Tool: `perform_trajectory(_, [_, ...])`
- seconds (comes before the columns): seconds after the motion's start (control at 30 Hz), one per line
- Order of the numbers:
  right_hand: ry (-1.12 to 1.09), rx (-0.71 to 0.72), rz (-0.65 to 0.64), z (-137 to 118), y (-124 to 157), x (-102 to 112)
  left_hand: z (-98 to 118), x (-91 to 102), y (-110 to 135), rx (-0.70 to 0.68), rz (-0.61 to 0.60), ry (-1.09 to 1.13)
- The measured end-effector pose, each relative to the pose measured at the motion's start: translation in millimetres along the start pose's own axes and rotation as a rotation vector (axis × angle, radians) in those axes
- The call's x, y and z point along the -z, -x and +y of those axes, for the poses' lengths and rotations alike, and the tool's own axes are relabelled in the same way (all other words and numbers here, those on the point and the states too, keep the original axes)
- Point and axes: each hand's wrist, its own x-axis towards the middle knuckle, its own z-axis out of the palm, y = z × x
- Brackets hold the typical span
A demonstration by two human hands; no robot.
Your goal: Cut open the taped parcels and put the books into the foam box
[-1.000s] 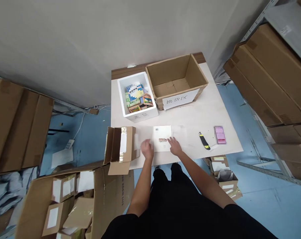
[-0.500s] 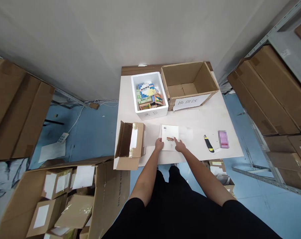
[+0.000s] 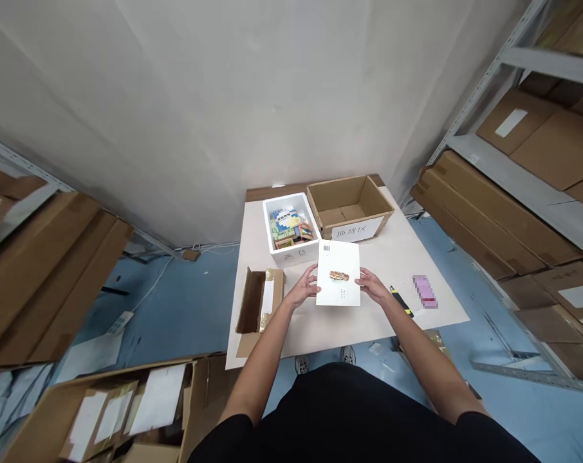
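Observation:
A white book (image 3: pixel 338 292) with a small colourful picture and a barcode on its cover is held up over the table, facing me. At its left edge my left hand (image 3: pixel 302 288) is closed, thumb in front and fingers behind. The right edge is gripped the same way by my right hand (image 3: pixel 372 285). Left of the book, an opened cardboard box (image 3: pixel 275 283) stands at the table's edge. A cutter knife (image 3: pixel 401 301) with a black and yellow handle lies to the right of my right hand, beside a blurred-out pink item (image 3: pixel 425 291).
Behind the book are a white foam box (image 3: pixel 291 258) holding several books and a larger open cardboard box (image 3: pixel 349 222) with a handwritten label. A big carton (image 3: pixel 195 399) of parcels stands lower left. Shelves (image 3: pixel 537 167) with boxes flank the table (image 3: pixel 315 334).
The book has risen off the table, with both hands now at its side edges. My right hand went from pointing at the cover to gripping it. The view has tilted up.

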Motion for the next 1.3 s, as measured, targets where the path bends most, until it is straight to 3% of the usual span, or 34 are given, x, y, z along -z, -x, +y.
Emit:
perform_trajectory(0.13, [-0.026,0.113,-0.019,-68.8,1.3,-5.9,58.1,6.8,11.7,-0.039,-0.043,0.037])
perform_trajectory(0.23, [-0.024,0.171,-0.062,-101.7,8.9,-19.0,88.2,3.2,19.4,-0.074,-0.009,0.026])
perform_trajectory(0.43, [-0.068,0.211,-0.285,-132.6,25.9,-24.0,118.6,-2.1,36.8,-0.191,0.113,-0.066])
perform_trajectory(0.53, [-0.101,0.255,-0.353,-141.7,27.9,-19.3,125.4,-11.3,36.5,-0.267,0.272,-0.192])
perform_trajectory(0.6, [-0.085,0.321,-0.328,-147.4,26.9,-19.3,127.7,-28.4,30.3,-0.347,0.411,-0.33])
perform_trajectory(0.67, [-0.041,0.417,-0.281,-152.3,25.7,-24.0,128.2,-55.9,20.1,-0.42,0.451,-0.443])
perform_trajectory(0.83, [0.134,0.683,-0.297,-160.4,29.9,-47.9,127.0,-133.8,-7.4,-0.514,0.277,-0.382])
perform_trajectory(0.9, [0.237,0.74,-0.296,-163.6,33.6,-54.6,128.5,-150.0,-12.3,-0.567,0.293,-0.302])
perform_trajectory(0.97, [0.318,0.747,-0.297,-167.8,35.4,-55.7,131.0,-154.2,-12.3,-0.598,0.313,-0.217])
perform_trajectory(1.07, [0.452,0.77,-0.212,-174.8,29.8,-42.5,134.1,-147.9,-7.0,-0.564,0.29,-0.069])
perform_trajectory(1.17, [0.625,0.77,0.118,-178.0,14.6,-12.4,133.2,-141.8,-1.8,-0.488,0.242,0.048])
perform_trajectory(1.23, [0.604,0.641,0.271,-176.4,3.9,12.2,129.9,-140.5,-0.2,-0.455,0.216,0.084])
perform_trajectory(1.3, [0.449,0.445,0.188,-173.0,-2.6,35.1,126.3,-138.5,0.7,-0.443,0.192,0.107])
